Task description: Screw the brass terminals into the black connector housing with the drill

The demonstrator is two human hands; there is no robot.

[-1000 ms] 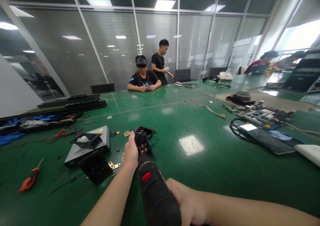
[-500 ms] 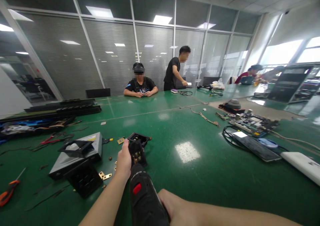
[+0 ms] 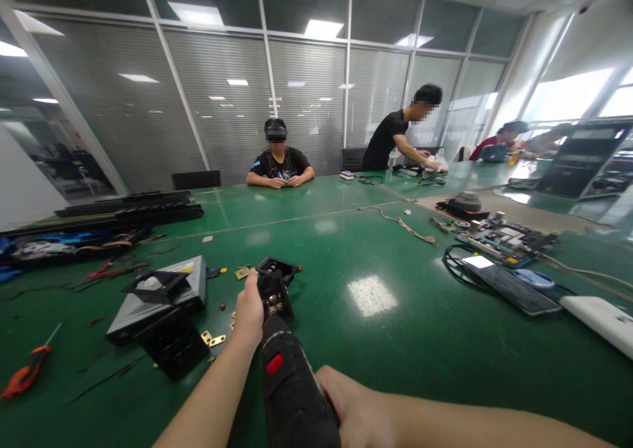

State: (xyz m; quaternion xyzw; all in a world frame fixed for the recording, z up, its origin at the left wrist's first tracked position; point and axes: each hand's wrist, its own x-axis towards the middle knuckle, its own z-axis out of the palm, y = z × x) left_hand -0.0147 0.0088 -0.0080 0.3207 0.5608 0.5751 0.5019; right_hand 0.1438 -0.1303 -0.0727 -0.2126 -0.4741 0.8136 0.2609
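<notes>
My right hand (image 3: 353, 402) is wrapped round the grip of a black cordless drill (image 3: 294, 388) with a red switch on top. The drill's front end reaches a black plastic housing (image 3: 277, 297) holding brass-coloured terminals. My left hand (image 3: 250, 311) holds that housing from its left side; its fingers are partly hidden. Whether the bit touches a screw cannot be made out. Just behind lies a second black housing (image 3: 277, 268). Left of my left forearm are small brass plates (image 3: 213, 339) and another black plastic piece (image 3: 172, 344) leaning on a silver drive box (image 3: 190, 283).
An orange-handled screwdriver (image 3: 30, 372) lies at the far left. On the right are a circuit board (image 3: 512, 237), a dark phone-like slab (image 3: 514, 286) and a white bar-shaped case (image 3: 601, 322). One person (image 3: 280, 164) sits opposite; another (image 3: 390, 138) leans over the table.
The standing person has moved right and bends further over the table, hands now at a plastic bag. My hands keep the drill at the housing; the view has shifted slightly.
</notes>
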